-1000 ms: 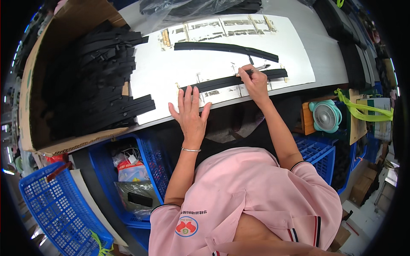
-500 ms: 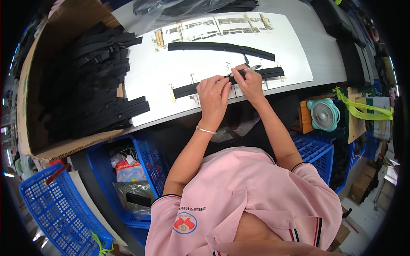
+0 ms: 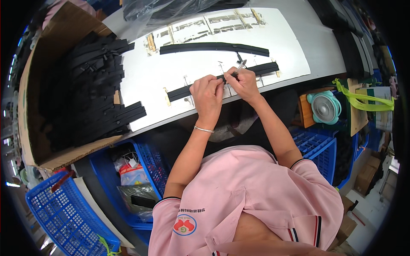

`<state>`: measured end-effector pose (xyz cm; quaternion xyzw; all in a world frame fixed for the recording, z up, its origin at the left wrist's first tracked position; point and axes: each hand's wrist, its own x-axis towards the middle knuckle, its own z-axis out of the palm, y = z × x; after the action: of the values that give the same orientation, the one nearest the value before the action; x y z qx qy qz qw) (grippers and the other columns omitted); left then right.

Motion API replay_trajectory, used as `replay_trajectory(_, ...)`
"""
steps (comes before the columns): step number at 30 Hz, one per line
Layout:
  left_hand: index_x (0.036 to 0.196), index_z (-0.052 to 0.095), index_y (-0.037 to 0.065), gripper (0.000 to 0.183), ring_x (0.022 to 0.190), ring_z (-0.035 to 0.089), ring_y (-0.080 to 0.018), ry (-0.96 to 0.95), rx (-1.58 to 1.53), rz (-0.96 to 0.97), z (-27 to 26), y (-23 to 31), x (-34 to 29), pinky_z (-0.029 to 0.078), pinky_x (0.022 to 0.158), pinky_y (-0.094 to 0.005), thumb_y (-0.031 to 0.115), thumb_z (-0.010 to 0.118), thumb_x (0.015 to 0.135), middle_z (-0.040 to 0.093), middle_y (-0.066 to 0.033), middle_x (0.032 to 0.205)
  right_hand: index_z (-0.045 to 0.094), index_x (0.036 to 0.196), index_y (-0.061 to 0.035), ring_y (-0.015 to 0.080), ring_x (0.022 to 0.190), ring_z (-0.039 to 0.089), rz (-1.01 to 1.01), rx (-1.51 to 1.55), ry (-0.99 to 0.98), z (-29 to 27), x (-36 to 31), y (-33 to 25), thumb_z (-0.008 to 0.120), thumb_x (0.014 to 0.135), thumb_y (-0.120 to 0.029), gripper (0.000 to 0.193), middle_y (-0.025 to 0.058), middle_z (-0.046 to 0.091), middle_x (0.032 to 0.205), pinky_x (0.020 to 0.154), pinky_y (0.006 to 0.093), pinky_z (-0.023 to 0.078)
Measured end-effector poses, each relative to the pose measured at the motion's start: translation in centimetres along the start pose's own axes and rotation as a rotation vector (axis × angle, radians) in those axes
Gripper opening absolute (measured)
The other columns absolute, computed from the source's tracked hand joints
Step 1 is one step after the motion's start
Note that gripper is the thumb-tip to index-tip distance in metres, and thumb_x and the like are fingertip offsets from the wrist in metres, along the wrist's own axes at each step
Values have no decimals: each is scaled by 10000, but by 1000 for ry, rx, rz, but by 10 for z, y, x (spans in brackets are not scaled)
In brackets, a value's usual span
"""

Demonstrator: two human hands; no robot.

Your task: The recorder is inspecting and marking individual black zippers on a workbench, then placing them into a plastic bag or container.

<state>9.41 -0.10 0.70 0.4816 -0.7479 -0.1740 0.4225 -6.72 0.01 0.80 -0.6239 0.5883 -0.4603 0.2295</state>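
A black zipper strip [image 3: 267, 68] lies slantwise on the white board [image 3: 290, 51], between small yellowish tape marks. My left hand [image 3: 207, 94] is closed on the middle of this strip, fingertips pinched at its edge. Close beside it, my right hand [image 3: 243, 86] grips a pen [image 3: 241, 64], its clear end sticking up and away from me. The right fingertips meet the strip near the left ones; the pen's tip is hidden by the fingers. A second black zipper strip [image 3: 205, 48], with a short tab hanging from it, lies farther back on the board.
At the left, a cardboard box [image 3: 30, 115] holds a heap of black strips [image 3: 94, 72], some overhanging the board. Clear plastic [image 3: 149, 10] covers dark material at the back. Blue baskets [image 3: 64, 209] stand below the table's edge, and a turquoise fan [image 3: 324, 107] sits at the right.
The pen has swung from lying rightward to a steeper, more upright tilt in my right hand. Both hands stay at the strip. The whole view has shifted slightly.
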Motion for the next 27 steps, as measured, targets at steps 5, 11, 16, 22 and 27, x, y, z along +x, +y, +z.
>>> replay_trajectory(5, 929, 762, 91, 107, 983, 612, -224, -8, 0, 18, 0, 1, 1, 410, 890, -372, 110, 796, 829, 689, -19, 996, 683, 770, 1, 264, 560, 609, -108, -64, 29, -1, 1, -3, 704, 902, -135, 191, 109, 673, 688, 547, 337, 472)
replay_trajectory(11, 928, 728, 89, 89, 980, 595, -237, -19, 19, 25, -2, 1, 0, 405, 901, -386, 109, 775, 856, 667, -20, 1004, 696, 834, -7, 129, 602, 621, 62, 190, 113, -36, -7, -1, 675, 947, -115, 157, 72, 679, 681, 566, 293, 474)
replay_trajectory(16, 934, 729, 90, 83, 1002, 602, -238, -27, 50, 32, -3, 4, 0, 408, 909, -387, 94, 766, 859, 677, -24, 1020, 693, 914, -3, 41, 636, 537, 164, 183, 310, -81, 2, 30, 644, 999, -117, 151, 11, 680, 716, 576, 235, 440)
replay_trajectory(22, 948, 734, 71, 99, 1024, 607, -254, -82, 21, 98, 13, 26, 9, 420, 925, -401, 76, 760, 853, 685, -40, 1037, 692, 912, -1, 33, 603, 488, 172, 116, 268, -83, -2, 59, 668, 997, -152, 174, 7, 638, 663, 541, 241, 404)
replay_trajectory(27, 960, 764, 67, 123, 991, 624, -258, -98, -121, 216, 52, 53, 32, 436, 907, -393, 83, 779, 839, 704, -41, 1004, 704, 916, -12, 75, 582, 537, 171, 115, 237, -79, 1, 50, 679, 987, -187, 191, 44, 653, 668, 539, 278, 430)
